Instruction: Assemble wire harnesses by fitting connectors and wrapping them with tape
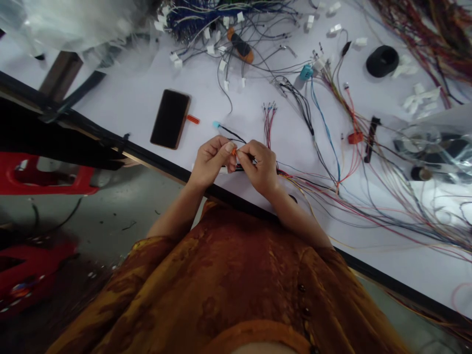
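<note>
Near the table's front edge, my left hand (211,163) pinches a small orange connector (234,151) between thumb and fingers. My right hand (260,164) touches it from the right, fingers closed at its side; what they grip there is too small to make out. Dark wires pass behind and under both hands. Just beyond them lies a light blue connector (216,125) on a black cable. Red wires with bare metal terminals (270,118) lie behind my right hand.
A phone (170,119) lies left of my hands, beside an orange strip (193,119). Farther back are a screwdriver (240,45) and wires with white connectors. Long wire bundles (372,211) run right, near a black ring (382,61). Plastic bags (88,29) sit back left.
</note>
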The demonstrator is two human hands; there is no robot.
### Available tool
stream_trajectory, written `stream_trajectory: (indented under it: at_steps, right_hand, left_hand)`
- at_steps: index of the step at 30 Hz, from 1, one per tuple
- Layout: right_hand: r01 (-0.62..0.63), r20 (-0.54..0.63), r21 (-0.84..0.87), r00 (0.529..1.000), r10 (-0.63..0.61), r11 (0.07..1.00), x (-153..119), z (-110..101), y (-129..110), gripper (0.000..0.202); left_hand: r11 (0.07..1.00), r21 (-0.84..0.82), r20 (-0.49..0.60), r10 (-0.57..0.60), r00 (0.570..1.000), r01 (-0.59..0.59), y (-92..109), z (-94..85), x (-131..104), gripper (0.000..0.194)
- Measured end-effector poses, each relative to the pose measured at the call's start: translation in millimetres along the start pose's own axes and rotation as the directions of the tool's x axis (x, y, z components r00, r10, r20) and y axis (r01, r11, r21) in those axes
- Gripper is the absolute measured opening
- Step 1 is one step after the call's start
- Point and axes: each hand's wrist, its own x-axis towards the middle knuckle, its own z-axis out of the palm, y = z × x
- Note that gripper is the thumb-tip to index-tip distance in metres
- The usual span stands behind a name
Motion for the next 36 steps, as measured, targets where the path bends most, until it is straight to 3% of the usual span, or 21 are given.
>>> stream_trajectory:
  at_steps: [3,7,11,15,17,19,21,22,25,29,32,36]
  right_hand:
    - [-0.003,0.012,-0.055,1.0,0.004,0.998,2,3,3,0.024]
    - [-0.021,0.124,-0.187,0.991,0.045,0.982,0,-7,17,0.019]
    - [-0.041,0.115,-0.365,0.989,0.089,0.93,-23,-38,35,0.02]
    - [-0.144,-0.036,-0.491,0.989,0.145,0.859,-67,-85,34,0.017]
    - [-0.263,-0.022,-0.516,0.956,0.294,0.815,-91,-105,25,0.016]
    - [-0.348,0.089,-0.561,0.877,0.473,0.751,-112,-118,15,0.012]
    - [-0.376,0.161,-0.616,0.8,0.578,0.692,-123,-120,8,0.009]
    - [-0.393,0.156,-0.622,0.785,0.599,0.677,-123,-118,6,0.009]
    - [-0.486,0.113,-0.485,0.79,0.603,0.727,-99,-101,0,0.013]
    - [-0.55,0.221,0.025,0.818,0.532,0.835,-22,-62,-6,0.015]
    - [-0.558,0.261,0.349,0.829,0.494,0.753,36,-31,-2,0.016]
    - [-0.572,0.33,0.461,0.82,0.467,0.678,80,-3,10,0.015]
  left_hand:
    - [0.988,-0.119,-0.01,-0.1,0.995,0.098,-2,0.9,1,0.028]
    - [0.958,-0.253,-0.145,-0.179,0.973,0.138,-10,-1.4,5,0.014]
    - [0.958,-0.283,-0.249,-0.123,0.961,0.05,-16,-17.6,17,0.014]
    - [0.981,-0.191,-0.287,-0.056,0.956,0.0,-16,-40.4,30,0.02]
    - [0.975,-0.223,-0.326,-0.073,0.942,-0.002,-14,-45.5,34,0.018]
    - [0.951,-0.309,-0.371,-0.123,0.92,0.002,-11,-44.6,35,0.019]
    - [0.925,-0.381,-0.393,-0.162,0.905,0.001,-7,-40.0,34,0.024]
    - [0.916,-0.4,-0.392,-0.17,0.904,-0.002,-6,-37.4,33,0.026]
    - [0.927,-0.376,-0.376,-0.145,0.915,-0.008,-2,-32.7,32,0.026]
    - [0.961,-0.275,-0.361,-0.076,0.929,-0.028,1,-35.0,33,0.021]
    - [0.974,-0.223,-0.336,-0.037,0.941,-0.041,2,-38.5,34,0.019]
    - [0.991,-0.087,-0.295,0.071,0.953,-0.101,4,-42.4,35,0.021]
